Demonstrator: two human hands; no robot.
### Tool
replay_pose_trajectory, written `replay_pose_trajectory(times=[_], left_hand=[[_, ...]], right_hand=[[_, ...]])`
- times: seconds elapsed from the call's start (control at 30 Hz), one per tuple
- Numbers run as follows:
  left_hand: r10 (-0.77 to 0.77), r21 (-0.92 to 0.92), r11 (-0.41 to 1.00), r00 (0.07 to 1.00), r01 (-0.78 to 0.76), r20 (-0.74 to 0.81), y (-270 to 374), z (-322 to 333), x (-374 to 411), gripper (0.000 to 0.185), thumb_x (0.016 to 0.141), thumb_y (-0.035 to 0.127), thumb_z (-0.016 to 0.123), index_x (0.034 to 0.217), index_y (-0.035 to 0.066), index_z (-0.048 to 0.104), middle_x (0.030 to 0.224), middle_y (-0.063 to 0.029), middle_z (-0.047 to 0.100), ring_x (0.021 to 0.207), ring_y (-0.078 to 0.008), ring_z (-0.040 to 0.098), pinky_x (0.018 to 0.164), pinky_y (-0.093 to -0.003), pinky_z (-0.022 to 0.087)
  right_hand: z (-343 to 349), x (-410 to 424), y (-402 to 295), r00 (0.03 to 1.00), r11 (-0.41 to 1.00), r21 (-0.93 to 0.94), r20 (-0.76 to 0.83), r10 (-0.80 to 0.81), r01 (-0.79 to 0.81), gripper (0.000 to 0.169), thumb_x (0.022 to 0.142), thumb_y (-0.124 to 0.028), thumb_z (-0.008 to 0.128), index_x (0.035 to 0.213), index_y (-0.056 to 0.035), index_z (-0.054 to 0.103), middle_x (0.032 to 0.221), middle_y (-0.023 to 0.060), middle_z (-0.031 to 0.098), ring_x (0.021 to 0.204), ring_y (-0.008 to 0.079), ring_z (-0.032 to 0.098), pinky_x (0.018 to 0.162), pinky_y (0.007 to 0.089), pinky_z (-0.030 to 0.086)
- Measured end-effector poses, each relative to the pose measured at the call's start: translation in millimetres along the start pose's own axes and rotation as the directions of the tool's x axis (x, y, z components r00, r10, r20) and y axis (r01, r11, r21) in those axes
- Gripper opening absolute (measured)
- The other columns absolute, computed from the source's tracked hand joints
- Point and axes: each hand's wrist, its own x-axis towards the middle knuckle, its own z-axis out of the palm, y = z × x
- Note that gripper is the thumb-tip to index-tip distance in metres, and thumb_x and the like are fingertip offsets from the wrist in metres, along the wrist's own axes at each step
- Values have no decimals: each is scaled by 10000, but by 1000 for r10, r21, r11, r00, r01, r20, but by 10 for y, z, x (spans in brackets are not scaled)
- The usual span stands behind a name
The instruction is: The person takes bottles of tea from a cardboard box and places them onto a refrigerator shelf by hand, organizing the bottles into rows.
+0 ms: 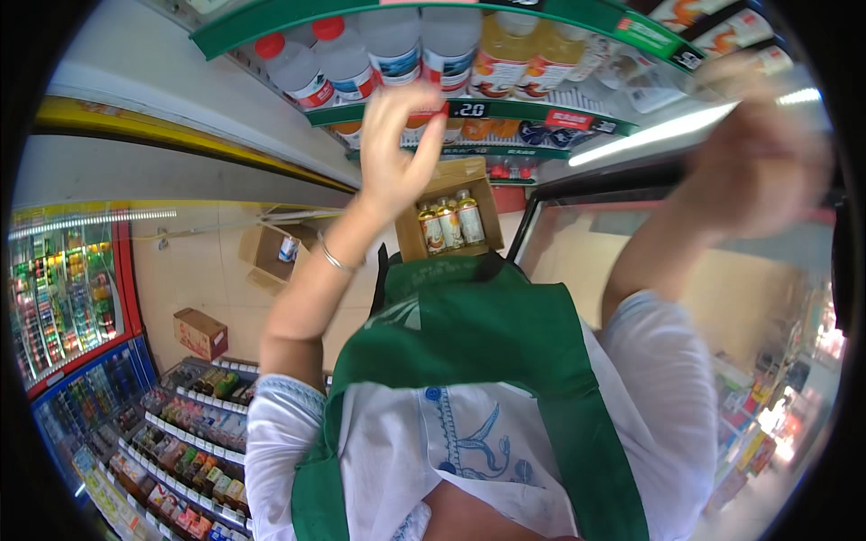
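My left hand (pixel 399 145) is raised before the green shelf edge (pixel 500 109) of a drinks cooler, fingers apart and nothing in it. My right hand (pixel 758 159) is up at the right, beside the cooler's lit side wall; it is blurred, so whether it holds anything cannot be told. On the shelf behind my left hand stand clear bottles with red caps (pixel 287 67), larger clear bottles (pixel 452 51) and yellow drink bottles (pixel 500 57). Below, an open cardboard box (pixel 492 220) holds several yellow drink bottles (pixel 450 223).
The cooler's glass door (pixel 582 250) stands open on the right. Another open cardboard box (pixel 270 253) with a can-like item and a closed carton (pixel 201 333) are on the tiled floor at the left. Stocked shelves (pixel 196 450) and a red-framed cooler (pixel 128 270) stand farther left.
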Motion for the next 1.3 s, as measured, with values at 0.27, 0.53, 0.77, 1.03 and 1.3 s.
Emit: replay_pose_trajectory(times=[0.27,0.53,0.77,1.03,1.3], left_hand=[[-725,591,667,578,454,375,-869,-17,-3056,405,681,178,725,1063,109,610,1314,-149,449,1287,-436,269,1040,-522,287],[-820,473,555,354,684,450,-1065,104,-3624,791,739,225,722,1393,79,300,1496,-194,190,1363,-449,160,1086,-532,210],[-754,147,518,369,843,543,-1314,200,-3645,822,745,179,726,1399,22,254,1478,-242,205,1368,-352,236,1103,-364,242],[-773,209,516,347,831,531,-1460,-42,-3783,601,800,204,673,1317,39,417,1447,-195,314,1303,-336,360,1058,-357,323],[-523,-336,-483,42,808,851,-983,24,-2700,612,868,425,588,1316,48,411,1255,-167,541,1175,-289,516,984,-382,416]], right_hand=[[1228,-4690,68,-659,356,-736,675,332,-575,324,838,-248,533,1051,-29,640,1030,188,646,1009,361,587,859,375,465],[1321,-6484,456,-344,-185,-837,4,939,-515,479,751,-179,644,1168,18,518,1166,247,552,1109,396,503,968,416,411],[1636,-6952,628,-210,-266,-863,-190,959,-431,439,705,-231,751,1051,-12,595,1088,212,592,979,356,557,863,398,479],[1023,-6030,430,-293,-274,-105,335,896,-956,392,781,-25,693,1153,29,584,1021,82,661,927,153,615,839,282,469],[1184,-3526,330,73,-444,539,690,720,-716,532,848,-235,659,1257,41,459,1170,137,579,1114,238,546,966,363,426]])
